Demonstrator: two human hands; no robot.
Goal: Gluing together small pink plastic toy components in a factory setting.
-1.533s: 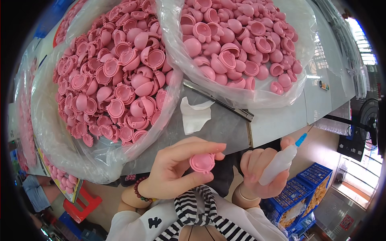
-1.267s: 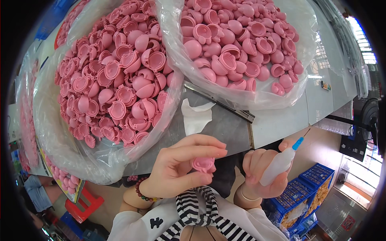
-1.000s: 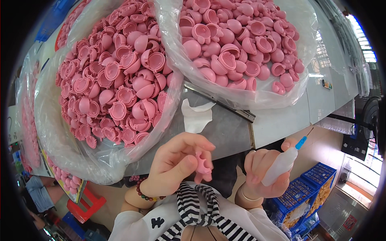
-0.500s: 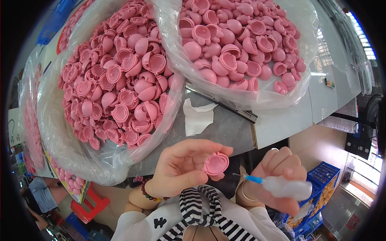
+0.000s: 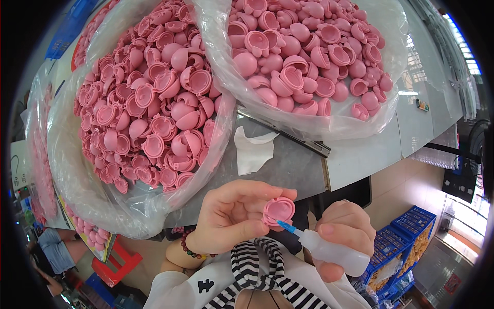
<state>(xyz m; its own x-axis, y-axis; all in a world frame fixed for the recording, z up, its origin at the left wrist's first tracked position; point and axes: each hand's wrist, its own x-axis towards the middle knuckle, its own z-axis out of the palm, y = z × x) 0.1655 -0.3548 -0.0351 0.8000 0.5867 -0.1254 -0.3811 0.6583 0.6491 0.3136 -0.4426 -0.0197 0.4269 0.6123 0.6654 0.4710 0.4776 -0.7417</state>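
Worth noting a quick change here: going from a clear gap half a second ago to having the blue nozzle (image 5: 287,226) of the white squeeze bottle (image 5: 337,253) right at the lower rim of the pink cup (image 5: 279,210). Can't tell from this angle whether touching or just hovering in front — and can't really make out any needle past the blue part.

Holding the pink cup in the left hand (image 5: 229,219), pinched between thumb and fingers, hollow side facing the camera, just this side of the table (image 5: 293,172) edge. Gripping the white squeeze bottle in the right hand (image 5: 347,226), tilted to point left at the rim. Compare with a second back: aiming up and off to the right, with the cup turned side-on. Now brought face to face.

Reads as past the lining-up stage and into the fiddly bit, so probably calls for a steady left hand.

Also seeing two clear bags (image 5: 339,131) full of similar pink pieces (image 5: 154,129) beyond, plus a white scrap (image 5: 253,153) lying nearer.
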